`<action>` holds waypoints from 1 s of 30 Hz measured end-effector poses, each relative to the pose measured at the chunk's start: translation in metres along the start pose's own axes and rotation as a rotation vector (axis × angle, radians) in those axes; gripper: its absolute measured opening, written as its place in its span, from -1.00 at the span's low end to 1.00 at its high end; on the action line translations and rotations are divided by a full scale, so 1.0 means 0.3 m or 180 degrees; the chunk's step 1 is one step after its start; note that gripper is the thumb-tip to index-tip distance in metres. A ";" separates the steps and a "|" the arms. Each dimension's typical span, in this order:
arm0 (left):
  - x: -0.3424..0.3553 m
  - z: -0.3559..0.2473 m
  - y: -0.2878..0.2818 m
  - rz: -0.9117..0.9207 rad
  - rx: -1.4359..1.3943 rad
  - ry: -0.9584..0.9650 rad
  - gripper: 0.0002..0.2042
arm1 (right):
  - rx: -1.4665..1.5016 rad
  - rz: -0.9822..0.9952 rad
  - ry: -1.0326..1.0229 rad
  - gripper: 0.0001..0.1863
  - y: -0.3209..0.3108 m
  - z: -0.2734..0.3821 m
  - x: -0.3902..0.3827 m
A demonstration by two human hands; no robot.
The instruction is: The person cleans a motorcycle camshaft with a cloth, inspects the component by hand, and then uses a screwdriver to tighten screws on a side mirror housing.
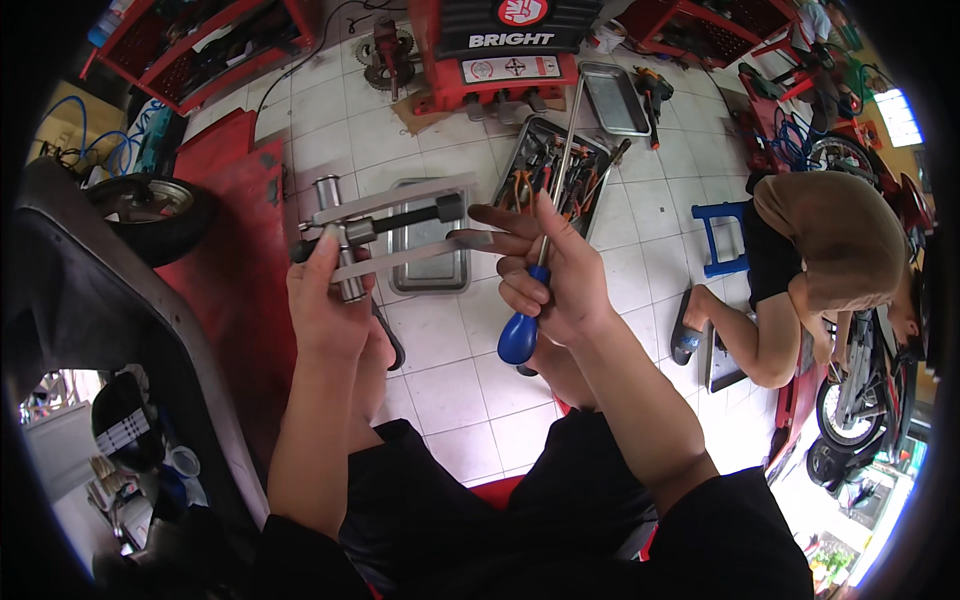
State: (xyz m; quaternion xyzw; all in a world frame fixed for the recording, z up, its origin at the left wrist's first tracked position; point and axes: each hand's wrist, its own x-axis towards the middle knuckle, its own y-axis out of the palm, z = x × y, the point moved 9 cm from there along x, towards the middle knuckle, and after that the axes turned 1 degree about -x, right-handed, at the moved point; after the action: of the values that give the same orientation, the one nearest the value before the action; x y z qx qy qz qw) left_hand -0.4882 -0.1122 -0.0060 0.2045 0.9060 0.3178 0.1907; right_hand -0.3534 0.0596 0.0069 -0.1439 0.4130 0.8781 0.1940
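Note:
My left hand (325, 300) holds a steel puller (355, 230) with two flat arms, a crossbar and a threaded centre bolt, angled to the right. My right hand (560, 280) grips a long screwdriver by its blue handle (519, 335), shaft pointing up, with lower fingers curled round it. Its darkened upper fingers reach left to the puller's arm ends; whether they touch is unclear. A metal tray (430, 284) lies on the floor below the puller. Behind my right hand sits a tray of assorted hand tools (530, 155).
A red platform (215, 290) and black motorbike bodywork (150, 330) flank my left. At right a crouching co-worker (820, 230) works by a motorbike (850, 390), near a blue stool (720, 240). An empty tray (612, 100), a drill (655, 95) and red equipment (500, 100) stand farther back.

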 end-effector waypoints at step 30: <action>0.045 -0.049 -0.062 0.0998 0.1767 0.1499 -0.49 | -0.1084 -0.1263 -0.1078 -0.55 0.048 0.072 -0.259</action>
State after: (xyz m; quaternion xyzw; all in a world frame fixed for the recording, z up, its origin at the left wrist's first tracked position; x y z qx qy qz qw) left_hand -0.5111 -0.1261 -0.0103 0.3057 0.9342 0.1243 -0.1358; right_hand -0.2935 0.0509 0.0620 -0.1038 0.1856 0.8912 0.4007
